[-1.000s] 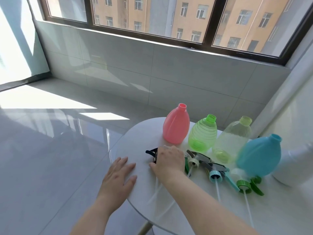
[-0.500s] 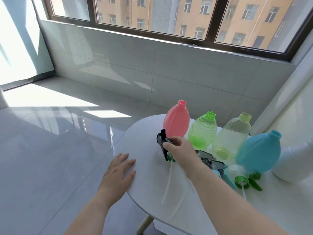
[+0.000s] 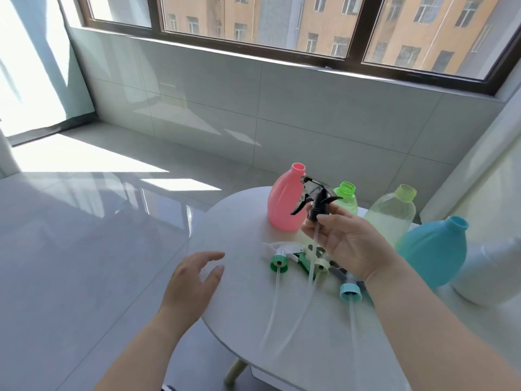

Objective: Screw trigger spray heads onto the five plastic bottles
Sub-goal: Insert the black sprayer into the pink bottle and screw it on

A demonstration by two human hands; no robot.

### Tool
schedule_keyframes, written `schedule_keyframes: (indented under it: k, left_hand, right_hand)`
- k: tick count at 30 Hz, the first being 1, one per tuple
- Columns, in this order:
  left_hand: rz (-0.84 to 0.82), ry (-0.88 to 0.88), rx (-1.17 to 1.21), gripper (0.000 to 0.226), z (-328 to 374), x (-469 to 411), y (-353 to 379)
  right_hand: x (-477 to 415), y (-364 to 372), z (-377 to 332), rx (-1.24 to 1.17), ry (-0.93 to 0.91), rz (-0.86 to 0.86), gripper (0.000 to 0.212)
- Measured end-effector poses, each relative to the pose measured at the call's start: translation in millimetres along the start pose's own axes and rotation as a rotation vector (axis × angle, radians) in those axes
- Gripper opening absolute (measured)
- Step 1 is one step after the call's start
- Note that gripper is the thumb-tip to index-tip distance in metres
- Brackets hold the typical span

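Observation:
My right hand (image 3: 348, 244) holds a black trigger spray head (image 3: 315, 198) upright by its collar, its clear dip tube hanging down, just right of the pink bottle (image 3: 284, 201). Behind stand a green ribbed bottle (image 3: 347, 196), a pale yellow-green bottle (image 3: 393, 214), a blue bottle (image 3: 434, 249) and a white bottle (image 3: 490, 269), all uncapped as far as visible. Loose heads lie on the white round table (image 3: 239, 292): a green-collared spray head (image 3: 279, 261), a cream-collared spray head (image 3: 321, 265), a blue-collared spray head (image 3: 350, 292). My left hand (image 3: 194, 283) hovers open at the table's left edge.
The table's rim curves close to my left hand, with grey tiled floor (image 3: 84, 249) below. A tiled wall and window run behind the bottles. A pale wooden table leg (image 3: 235, 372) shows under the near edge.
My right hand has lifted the black spray head from the table and turned it upright beside the pink bottle. My left hand has risen off the tabletop, fingers spread.

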State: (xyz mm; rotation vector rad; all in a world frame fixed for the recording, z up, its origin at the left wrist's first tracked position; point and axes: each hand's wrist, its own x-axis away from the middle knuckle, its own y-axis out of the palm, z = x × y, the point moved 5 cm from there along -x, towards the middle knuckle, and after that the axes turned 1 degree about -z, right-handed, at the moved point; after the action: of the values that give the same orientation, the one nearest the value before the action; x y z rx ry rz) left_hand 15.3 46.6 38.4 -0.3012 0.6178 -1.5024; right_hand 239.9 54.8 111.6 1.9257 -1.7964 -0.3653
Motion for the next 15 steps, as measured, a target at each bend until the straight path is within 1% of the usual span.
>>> schedule_keyframes:
  k: [3, 6, 8, 12, 15]
  left_hand:
    - [-0.016, 0.029, 0.032, 0.023, 18, -20, 7]
    - [-0.056, 0.048, 0.064, 0.033, 33, -51, 24]
    - [-0.103, 0.047, 0.077, 0.048, 40, -71, 39]
    - [-0.172, 0.007, 0.082, 0.084, 46, -105, 68]
    - [-0.224, -0.048, 0.156, 0.098, 43, -122, 84]
  right_hand:
    - [-4, -10, -10, -0.008, -0.031, -0.003, 0.021]
    - [-8, -19, -19, -0.024, -0.077, -0.005, 0.023]
    - [-10, -26, -24, -0.024, -0.113, -0.001, 0.023]
    - [-14, -37, -32, -0.019, -0.174, 0.022, 0.02]
    - [-16, -44, -33, 0.008, -0.18, 0.03, 0.025]
